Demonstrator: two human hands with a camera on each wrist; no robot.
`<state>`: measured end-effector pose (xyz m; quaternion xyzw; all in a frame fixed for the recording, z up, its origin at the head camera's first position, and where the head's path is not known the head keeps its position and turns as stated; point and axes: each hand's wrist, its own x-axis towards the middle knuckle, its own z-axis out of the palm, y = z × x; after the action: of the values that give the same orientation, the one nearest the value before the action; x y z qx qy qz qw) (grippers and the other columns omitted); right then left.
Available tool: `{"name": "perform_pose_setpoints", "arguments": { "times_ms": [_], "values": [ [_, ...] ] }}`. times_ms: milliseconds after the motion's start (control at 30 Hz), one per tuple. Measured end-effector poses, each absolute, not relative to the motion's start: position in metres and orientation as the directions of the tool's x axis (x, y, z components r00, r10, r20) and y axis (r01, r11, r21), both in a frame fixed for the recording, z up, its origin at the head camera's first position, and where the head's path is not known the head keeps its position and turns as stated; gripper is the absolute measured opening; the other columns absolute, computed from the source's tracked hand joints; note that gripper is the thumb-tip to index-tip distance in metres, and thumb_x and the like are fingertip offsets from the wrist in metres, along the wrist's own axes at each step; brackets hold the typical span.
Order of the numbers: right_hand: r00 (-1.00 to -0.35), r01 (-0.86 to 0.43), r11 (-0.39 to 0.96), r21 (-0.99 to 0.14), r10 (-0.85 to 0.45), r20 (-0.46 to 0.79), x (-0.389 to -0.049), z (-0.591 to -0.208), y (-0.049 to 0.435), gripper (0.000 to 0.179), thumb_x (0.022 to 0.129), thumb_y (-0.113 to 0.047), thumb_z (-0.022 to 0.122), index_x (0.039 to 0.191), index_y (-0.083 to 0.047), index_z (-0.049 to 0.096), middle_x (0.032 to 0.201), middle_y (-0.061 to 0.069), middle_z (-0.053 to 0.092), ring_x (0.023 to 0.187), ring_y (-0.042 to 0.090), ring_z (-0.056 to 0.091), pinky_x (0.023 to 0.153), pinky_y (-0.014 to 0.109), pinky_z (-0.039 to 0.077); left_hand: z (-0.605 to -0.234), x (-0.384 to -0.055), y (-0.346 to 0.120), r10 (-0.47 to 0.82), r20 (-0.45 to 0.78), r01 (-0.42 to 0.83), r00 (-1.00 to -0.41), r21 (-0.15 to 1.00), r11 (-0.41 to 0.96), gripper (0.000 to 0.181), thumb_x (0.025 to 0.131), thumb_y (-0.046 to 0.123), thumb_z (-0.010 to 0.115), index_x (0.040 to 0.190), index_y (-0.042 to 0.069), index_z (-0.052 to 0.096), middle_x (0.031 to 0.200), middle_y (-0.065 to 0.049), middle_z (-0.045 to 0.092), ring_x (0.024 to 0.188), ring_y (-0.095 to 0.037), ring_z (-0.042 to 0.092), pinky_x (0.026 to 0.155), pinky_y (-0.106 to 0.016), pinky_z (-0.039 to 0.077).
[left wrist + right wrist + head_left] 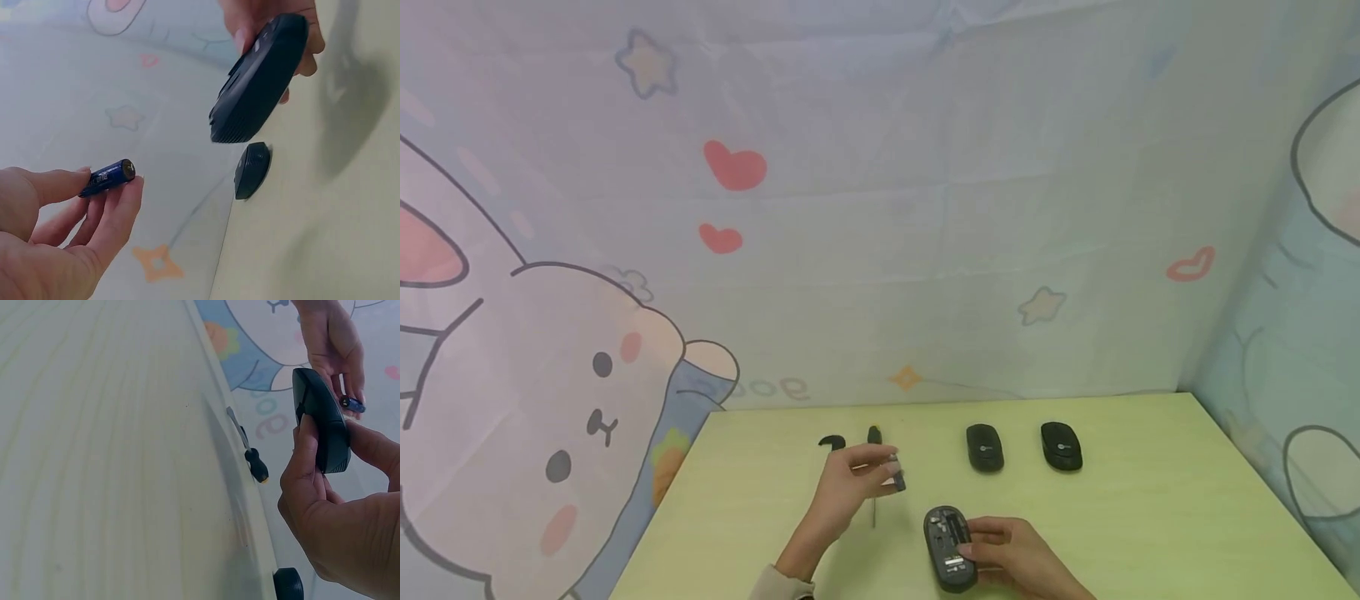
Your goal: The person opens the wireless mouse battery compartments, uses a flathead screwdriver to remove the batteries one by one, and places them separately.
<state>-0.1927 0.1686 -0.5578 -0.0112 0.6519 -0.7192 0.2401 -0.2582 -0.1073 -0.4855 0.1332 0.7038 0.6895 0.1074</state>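
My left hand (848, 482) pinches a dark blue battery (111, 177) between thumb and fingertips, above the table. My right hand (1011, 550) grips a black computer mouse (950, 550) by its side, raised off the table. The mouse's underside faces up in the head view, with its battery compartment uncovered and a white label below it. Battery and mouse are apart, the battery to the left. Whether a battery lies in the compartment is too small to tell.
Behind my left hand lie a screwdriver (874, 435) and a black curved piece (832, 442), partly hidden. Two more black mice, one left (985, 448) and one right (1062, 446), stand at the table's back. A printed cloth (880, 250) hangs behind the table.
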Motion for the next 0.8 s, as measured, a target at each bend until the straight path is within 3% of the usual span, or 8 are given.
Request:
{"name": "perform_pose_setpoints", "arguments": {
  "times_ms": [200, 333, 467, 800],
  "values": [
    [-0.881, 0.33, -0.046, -0.943, -0.373, -0.29, -0.193, -0.559, 0.168, 0.069, 0.097, -0.017, 0.076, 0.145, 0.02, 0.045, 0.128, 0.017, 0.073, 0.107, 0.019, 0.073, 0.09, 0.038, 0.066, -0.499, -0.27, -0.126, 0.325, -0.071, -0.098, -0.943, 0.993, -0.067, 0.054, 0.1, 0.015, 0.073, 0.143, -0.012, 0.054, 0.127, -0.019, 0.069, 0.106, -0.018, 0.075, 0.099, -0.042, 0.064],
    [-0.877, 0.332, -0.056, -0.942, -0.385, -0.286, -0.193, -0.56, 0.168, 0.069, 0.097, -0.018, 0.076, 0.145, 0.02, 0.045, 0.128, 0.017, 0.073, 0.107, 0.02, 0.074, 0.092, 0.037, 0.066, -0.517, -0.28, -0.141, 0.357, -0.161, -0.234, -0.92, 0.957, -0.17, 0.06, 0.103, 0.014, 0.069, 0.15, -0.013, 0.044, 0.131, -0.014, 0.066, 0.113, -0.017, 0.072, 0.104, -0.036, 0.062],
    [-0.871, 0.337, -0.06, -0.94, -0.4, -0.287, -0.192, -0.561, 0.168, 0.068, 0.097, -0.018, 0.076, 0.145, 0.02, 0.045, 0.128, 0.018, 0.073, 0.107, 0.02, 0.074, 0.093, 0.038, 0.066, -0.532, -0.289, -0.158, 0.369, -0.246, -0.344, -0.896, 0.91, -0.229, 0.059, 0.104, 0.012, 0.066, 0.153, -0.011, 0.042, 0.126, -0.011, 0.068, 0.111, -0.014, 0.071, 0.101, -0.029, 0.062],
    [-0.871, 0.339, -0.079, -0.937, -0.402, -0.281, -0.193, -0.559, 0.171, 0.069, 0.097, -0.017, 0.076, 0.146, 0.02, 0.044, 0.125, 0.015, 0.075, 0.106, 0.018, 0.074, 0.091, 0.036, 0.066, -0.524, -0.307, -0.183, 0.345, -0.267, -0.314, -0.9, 0.946, -0.087, 0.052, 0.102, 0.011, 0.068, 0.147, -0.011, 0.052, 0.113, -0.007, 0.079, 0.101, -0.016, 0.078, 0.092, -0.028, 0.065]
  ]
}}
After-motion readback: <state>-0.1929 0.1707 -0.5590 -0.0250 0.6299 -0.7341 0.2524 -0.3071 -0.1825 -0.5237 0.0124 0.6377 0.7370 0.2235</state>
